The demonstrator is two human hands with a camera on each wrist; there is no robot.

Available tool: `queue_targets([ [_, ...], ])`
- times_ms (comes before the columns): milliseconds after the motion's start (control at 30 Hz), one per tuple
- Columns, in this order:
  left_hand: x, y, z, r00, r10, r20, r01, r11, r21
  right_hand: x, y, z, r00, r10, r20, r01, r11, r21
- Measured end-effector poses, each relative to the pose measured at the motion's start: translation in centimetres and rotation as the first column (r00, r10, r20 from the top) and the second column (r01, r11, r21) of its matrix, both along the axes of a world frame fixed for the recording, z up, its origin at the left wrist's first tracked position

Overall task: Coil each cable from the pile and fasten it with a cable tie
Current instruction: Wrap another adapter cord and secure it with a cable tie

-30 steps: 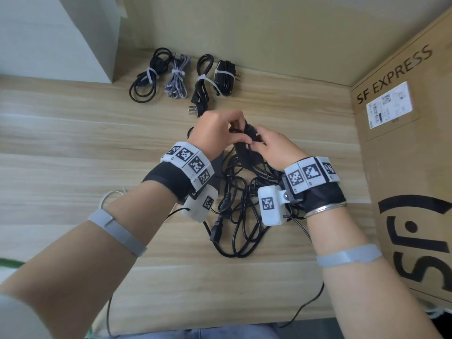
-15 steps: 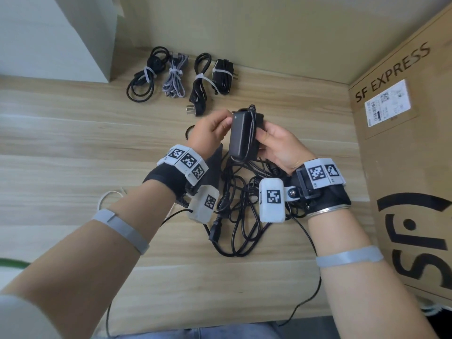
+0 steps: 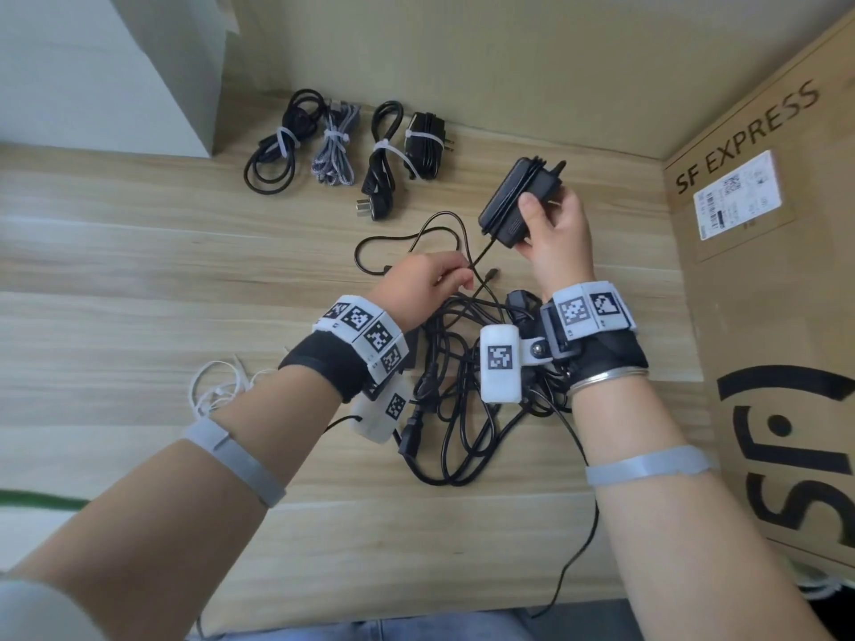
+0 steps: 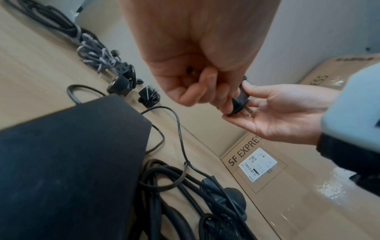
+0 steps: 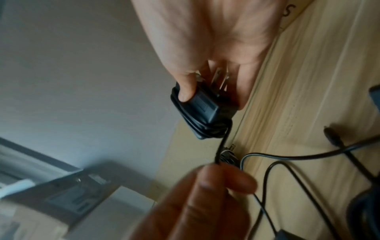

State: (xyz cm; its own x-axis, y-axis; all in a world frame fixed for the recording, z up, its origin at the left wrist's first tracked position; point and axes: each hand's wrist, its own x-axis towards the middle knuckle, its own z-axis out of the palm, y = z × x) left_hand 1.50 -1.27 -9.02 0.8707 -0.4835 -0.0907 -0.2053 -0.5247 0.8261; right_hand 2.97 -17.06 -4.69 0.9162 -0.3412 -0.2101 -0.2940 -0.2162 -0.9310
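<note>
My right hand (image 3: 546, 205) grips a black plug-in power adapter (image 3: 513, 201) with its thin cable wound round the body, held above the desk near the back right. In the right wrist view the thumb presses the adapter (image 5: 203, 110) and the metal prongs point into the palm. From the adapter a loose thin cable (image 3: 481, 256) runs down to my left hand (image 3: 451, 277), which pinches it between thumb and fingers (image 5: 222, 181). The rest of this cable loops on the desk (image 3: 407, 238). Below both wrists lies the tangled pile of black cables (image 3: 453, 409).
Several coiled bundles fastened with white ties (image 3: 342, 145) lie in a row at the back. A large SF EXPRESS cardboard box (image 3: 763, 270) walls off the right side. A white box (image 3: 115, 62) stands back left. A thin white cable (image 3: 217, 386) lies left of my forearm.
My left hand has let go of the adapter and dropped to pinch the trailing cable. The right hand has carried the adapter up and to the right, pulling the cable taut.
</note>
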Motion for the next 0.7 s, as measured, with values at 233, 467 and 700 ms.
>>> queue_targets([
  [233,0.9,0.9,1.4,0.936,0.042,0.35,-0.06,0.997,0.04,-0.9,0.5,0.2,0.949,0.273,-0.156,-0.314,0.853,-0.418],
  [467,0.9,1.9,1.8,0.947,0.247,0.206,-0.223,0.966,-0.133,-1.0,2.2,0.3,0.845,0.443,-0.298,-0.517,0.82,-0.245],
  [700,0.7,3.3,1.4,0.927,0.376,0.01,-0.362,0.899,-0.246,-1.4,4.0,0.0,0.826,0.468,-0.312,-0.49,0.872,0.011],
])
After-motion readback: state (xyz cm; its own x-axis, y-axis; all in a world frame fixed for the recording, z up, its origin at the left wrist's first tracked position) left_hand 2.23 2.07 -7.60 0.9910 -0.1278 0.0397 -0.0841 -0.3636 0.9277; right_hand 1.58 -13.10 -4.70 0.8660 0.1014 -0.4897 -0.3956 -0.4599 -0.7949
